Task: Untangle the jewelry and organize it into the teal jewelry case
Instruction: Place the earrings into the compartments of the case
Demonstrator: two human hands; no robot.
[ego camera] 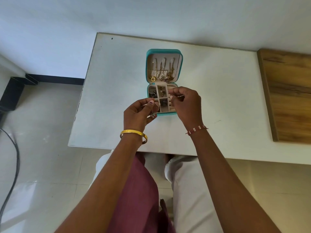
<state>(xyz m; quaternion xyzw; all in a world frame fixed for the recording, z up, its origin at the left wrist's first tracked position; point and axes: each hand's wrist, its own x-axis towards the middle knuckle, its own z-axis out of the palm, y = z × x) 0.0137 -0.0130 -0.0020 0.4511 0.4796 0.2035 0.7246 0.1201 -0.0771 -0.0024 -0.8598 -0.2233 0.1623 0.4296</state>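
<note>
Pinching between them a thin, light, limp piece of silver jewelry (152, 113), the left hand (137, 115) holds its dangling cluster and the right hand (186, 103) its fine end, best gripped gently at solid parts, just above the open teal jewelry case (148, 68).

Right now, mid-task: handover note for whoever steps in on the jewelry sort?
Left hand: grips a small jewelry piece, a pendant dangling below the fingers, over the case's near-left corner.
Right hand: grip pinched on something thin; too small to tell what.
Teal jewelry case: open on the white table. Gold chains hang in the lid, a heart pendant at the lower left. Several tray compartments already hold pieces.
Done: most jewelry looks stowed.
Left: free and place the held piece; no loose jewelry seen on the table.
</note>
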